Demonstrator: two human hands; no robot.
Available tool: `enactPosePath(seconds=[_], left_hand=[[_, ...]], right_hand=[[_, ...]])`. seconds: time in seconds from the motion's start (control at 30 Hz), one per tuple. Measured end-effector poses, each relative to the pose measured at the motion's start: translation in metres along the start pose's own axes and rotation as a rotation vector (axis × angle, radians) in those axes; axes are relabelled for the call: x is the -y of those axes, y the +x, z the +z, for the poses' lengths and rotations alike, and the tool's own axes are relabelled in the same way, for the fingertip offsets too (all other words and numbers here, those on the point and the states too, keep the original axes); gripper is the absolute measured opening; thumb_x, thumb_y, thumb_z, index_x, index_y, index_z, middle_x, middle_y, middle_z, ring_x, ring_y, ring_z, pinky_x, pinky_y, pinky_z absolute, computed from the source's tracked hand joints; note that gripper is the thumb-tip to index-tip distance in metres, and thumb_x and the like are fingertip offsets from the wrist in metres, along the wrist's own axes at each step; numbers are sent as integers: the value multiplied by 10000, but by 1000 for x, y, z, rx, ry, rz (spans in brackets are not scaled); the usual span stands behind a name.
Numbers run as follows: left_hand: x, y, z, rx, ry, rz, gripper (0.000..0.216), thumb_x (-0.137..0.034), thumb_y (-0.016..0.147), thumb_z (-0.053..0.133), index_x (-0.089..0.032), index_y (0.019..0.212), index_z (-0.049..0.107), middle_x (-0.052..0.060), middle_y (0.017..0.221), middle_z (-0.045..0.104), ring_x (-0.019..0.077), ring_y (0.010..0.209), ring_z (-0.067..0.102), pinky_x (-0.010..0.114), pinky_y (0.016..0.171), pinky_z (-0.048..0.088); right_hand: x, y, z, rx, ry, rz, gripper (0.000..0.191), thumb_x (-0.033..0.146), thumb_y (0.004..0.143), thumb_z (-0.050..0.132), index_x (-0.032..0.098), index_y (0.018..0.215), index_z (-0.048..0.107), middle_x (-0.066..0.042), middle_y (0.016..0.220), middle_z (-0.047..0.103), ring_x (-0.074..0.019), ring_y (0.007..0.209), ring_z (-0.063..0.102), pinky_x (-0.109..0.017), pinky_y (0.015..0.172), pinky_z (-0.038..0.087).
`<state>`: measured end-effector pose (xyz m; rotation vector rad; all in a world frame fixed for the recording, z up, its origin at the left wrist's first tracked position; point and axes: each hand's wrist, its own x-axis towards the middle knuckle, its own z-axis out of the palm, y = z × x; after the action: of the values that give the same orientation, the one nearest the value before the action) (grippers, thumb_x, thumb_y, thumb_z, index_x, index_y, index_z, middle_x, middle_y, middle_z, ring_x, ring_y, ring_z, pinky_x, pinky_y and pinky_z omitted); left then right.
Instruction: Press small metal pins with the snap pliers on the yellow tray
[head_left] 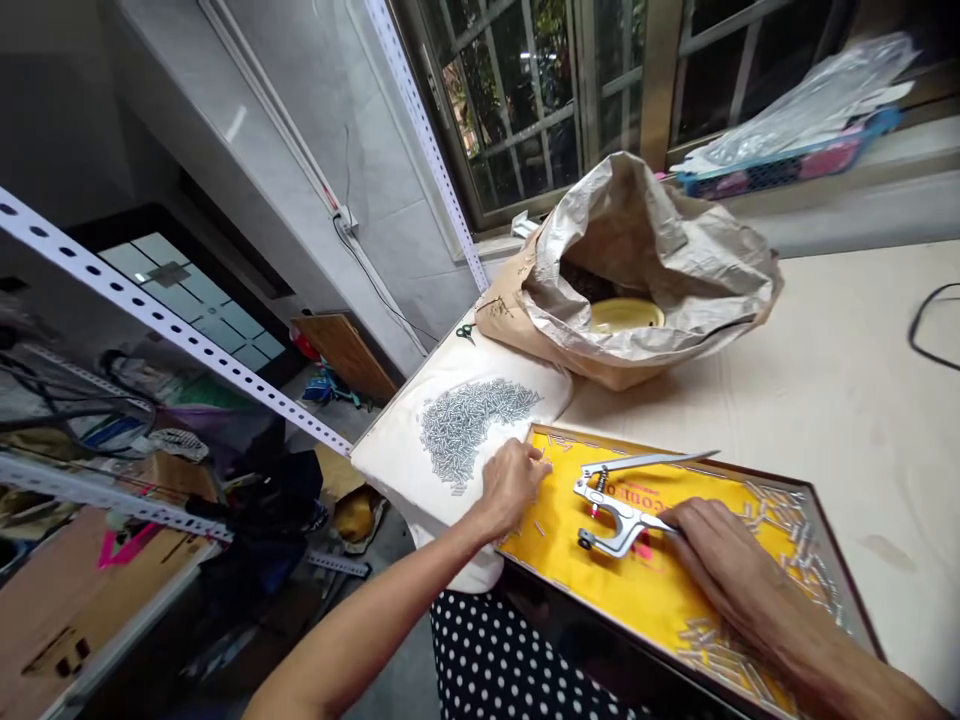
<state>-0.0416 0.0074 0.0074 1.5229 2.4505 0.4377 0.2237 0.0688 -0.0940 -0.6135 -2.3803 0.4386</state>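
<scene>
Wood table (pixel 840 400), big and pale, fills the right side. At the back of it sits a crumpled paper sack (pixel 660 250) with its mouth open, and a yellow dish (pixel 626 316) shows inside. Nearer the person lies a flat yellow tray (pixel 660 590) with a dark rim. Its left end is close to the table's edge. Just left of the tray, a white cloth (pixel 397 460) hangs over the table's corner.

The right hand (pixel 724 560) lies palm down on the tray. Its fingers are stretched out and the tips touch the pliers' lower handle. The thumb is hidden, so I cannot tell if the hand pinches the handle or only rests on it. The left hand (pixel 511 487) is at the tray's left rim, between the cloth and the tray. Its fingers are bent with the tips down by the rim. I cannot tell if it holds anything.

The silver pliers (pixel 619 505) lie flat in the middle of the tray. Their long side runs left to right. The biting end points left, toward the left hand. The two handles point right and spread apart, the top one bare.

A gray heap of small metal pins (pixel 465 425) lies on the cloth, just beside the left hand. More loose pins (pixel 799 545) lie along the tray's right side.
</scene>
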Motion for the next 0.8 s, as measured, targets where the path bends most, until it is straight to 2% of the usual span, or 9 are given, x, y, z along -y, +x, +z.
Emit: enactPosePath(seconds=[0.07,0.13,0.3,0.47,0.67,0.8], left_hand=[[14,10,-10,-108,85,-21,216,-263,903,538,-189,920,741,64,1001,701,199,897,642,277,742,436],[33,22,-17,-160,173,-95,248,-251,938,486,-184,924,725,71,1046,689,203,930,639,279,743,426],[69,47,-15,-75,283,-163,241,-295,943,504,-161,922,704,100,1089,673,224,966,634,294,776,426],[73,58,-2,-37,313,-183,240,-270,933,506,-135,940,704,131,1128,659,244,960,640,310,784,433],[72,66,1,28,334,-189,275,-192,941,444,-114,966,707,153,1193,634,248,980,639,318,803,436],[70,67,1,31,322,-185,249,-250,933,495,-124,960,709,141,1152,657,252,1001,634,315,816,439]], right_hand=[[3,-1,2,15,-2,18,147,263,985,429,239,949,569,-63,864,601,-213,778,541,-356,702,439],[6,-2,6,13,2,38,175,267,995,407,236,925,565,-61,846,595,-212,760,532,-358,686,425],[7,-6,14,74,-35,26,186,248,995,397,234,924,568,-57,843,598,-214,758,526,-366,685,396],[4,-7,10,75,-57,11,159,258,985,428,233,920,570,-50,814,610,-206,726,548,-345,645,402],[2,-8,8,107,-68,9,145,272,981,430,233,928,559,-46,819,610,-206,724,554,-344,648,397],[-5,-12,18,63,-99,-43,104,254,967,449,236,928,544,-35,815,598,-202,716,539,-339,656,382]])
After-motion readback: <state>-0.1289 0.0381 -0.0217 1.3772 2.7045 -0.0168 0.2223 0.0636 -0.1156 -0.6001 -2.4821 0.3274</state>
